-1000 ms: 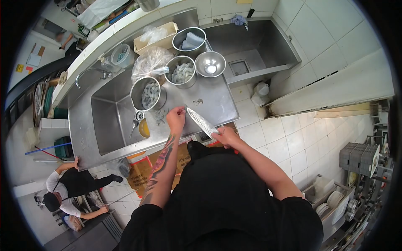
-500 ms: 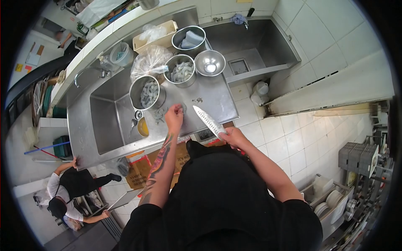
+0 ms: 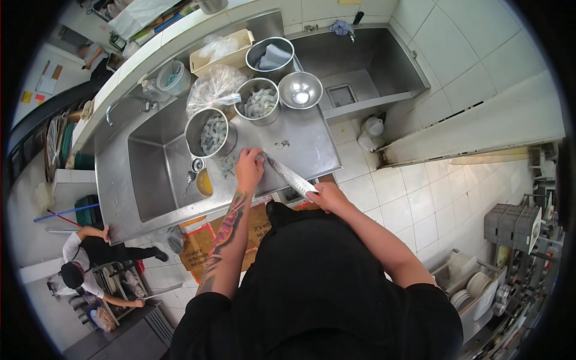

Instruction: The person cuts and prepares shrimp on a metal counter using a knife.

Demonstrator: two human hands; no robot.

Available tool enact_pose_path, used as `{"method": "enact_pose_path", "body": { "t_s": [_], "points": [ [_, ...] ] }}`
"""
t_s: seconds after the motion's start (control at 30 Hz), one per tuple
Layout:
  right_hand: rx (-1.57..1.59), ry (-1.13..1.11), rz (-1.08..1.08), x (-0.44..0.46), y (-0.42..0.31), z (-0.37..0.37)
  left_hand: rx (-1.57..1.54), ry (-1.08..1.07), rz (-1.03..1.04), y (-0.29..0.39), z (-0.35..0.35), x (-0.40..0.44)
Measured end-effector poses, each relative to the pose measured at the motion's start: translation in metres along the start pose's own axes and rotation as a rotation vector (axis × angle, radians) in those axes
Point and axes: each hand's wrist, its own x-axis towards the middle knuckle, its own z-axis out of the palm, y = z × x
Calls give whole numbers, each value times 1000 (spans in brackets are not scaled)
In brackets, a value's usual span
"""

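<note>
My right hand [image 3: 330, 197] grips the handle of a knife [image 3: 291, 175] with a dimpled blade. The blade points left across the steel counter, its tip close to the fingertips of my left hand [image 3: 249, 169]. Those fingers are bent and pinched around a small grey piece, apparently a raw shrimp, largely hidden by them. Left of that hand, a few more grey shrimp [image 3: 227, 165] lie on the metal. Shrimp also fill a steel pot [image 3: 230, 143] nearby and a second steel pot [image 3: 275, 114] behind it. Small scraps [image 3: 282, 144] lie right of the knife tip.
A steel bowl [image 3: 301, 90], a pot with a grey-blue item [image 3: 270, 57], and a plastic bag [image 3: 210, 87] stand at the back. Sinks [image 3: 153, 180] flank the counter [image 3: 318, 144]. A yellow-filled bowl [image 3: 204, 182] sits at its front. A co-worker [image 3: 73, 275] is lower left.
The knife has swung down and left, bringing its tip to my left fingers. My left hand has shifted slightly. The co-worker has leaned left, and the open drawer or door beside them shows more inside.
</note>
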Motion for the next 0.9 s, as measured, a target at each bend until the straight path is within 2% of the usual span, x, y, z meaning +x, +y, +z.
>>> {"method": "enact_pose_path", "body": {
  "t_s": [0.2, 0.27, 0.4, 0.47, 0.57, 0.77, 0.9],
  "points": [
    [1, -12, 41, -6, -9, -4, 71, 25, -22, 2, 7, 3],
    [-103, 51, -20, -2, -2, 3, 126, 32, -134, 11, 7, 3],
    [-90, 30, 14, -4, -3, 2, 164, 66, -155, 16, 12, 4],
    [3, -11, 161, -8, -9, -3, 167, 55, -200, 18, 11, 5],
    [-78, 92, 99, 2, 15, 6, 161, 69, -200, 17, 12, 3],
    [-137, 126, -46, 6, 4, 8, 37, 41, -179, 6, 10, -1],
    [-95, 110, -17, 19, 15, 12, 18, 92, -109, -3, 9, -2]
  ]
}}
